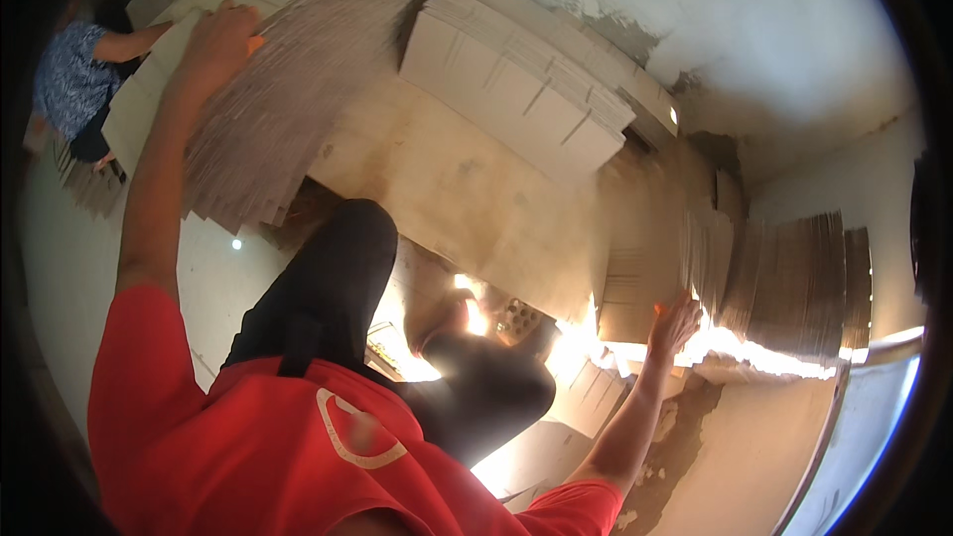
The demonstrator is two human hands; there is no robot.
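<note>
At the upper left, my left hand (223,45) is raised with its fingers bent closed beside a large stack of flat cardboard sheets (288,89). Whatever those fingers grip is hidden. An orange bit shows at the thumb. My right hand (675,326) is stretched out to the right, at the lower edge of upright cardboard sheets (645,278). Motion blurs its fingers, and orange shows at one tip. Between the hands lies a bare brown board surface (467,179), with a neat pile of slotted cardboard (516,79) at its far side.
Another person (74,79) in a patterned top is at the far left beside pale cardboard (149,99). More upright cardboard (794,278) leans by the wall at the right. My bent legs (318,288) are in front of the board. Bright light glares below it.
</note>
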